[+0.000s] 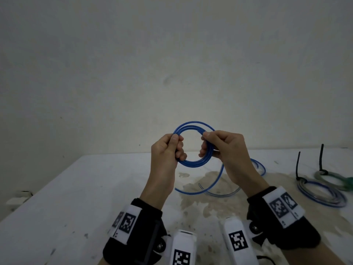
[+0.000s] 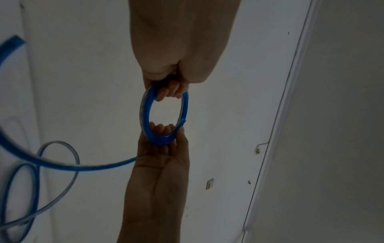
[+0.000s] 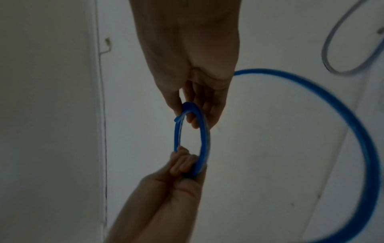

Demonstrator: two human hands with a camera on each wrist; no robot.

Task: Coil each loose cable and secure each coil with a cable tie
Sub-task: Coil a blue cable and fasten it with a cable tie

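While the blue cable (image 1: pixel 193 144) is only partly wound, the scene is set out thus:

Coil: 3 or so turns are held upright above the white table (image 1: pixel 76 197), so that loops stay stacked and open.

Left hand (image 1: pixel 168 148): the coil's left side is pinched between thumb and curled fingers, as an anchor.

Right hand (image 1: pixel 223 148): the right side is gripped, fingers threaded through, judged ready to guide more turns.

Loose tail (image 1: pixel 214 186): it trails onto the table, still unwound.

Finished coils (image 1: pixel 322 192): 2 lie at the right, each bound with a black cable tie (image 1: pixel 298 165), kept clear.
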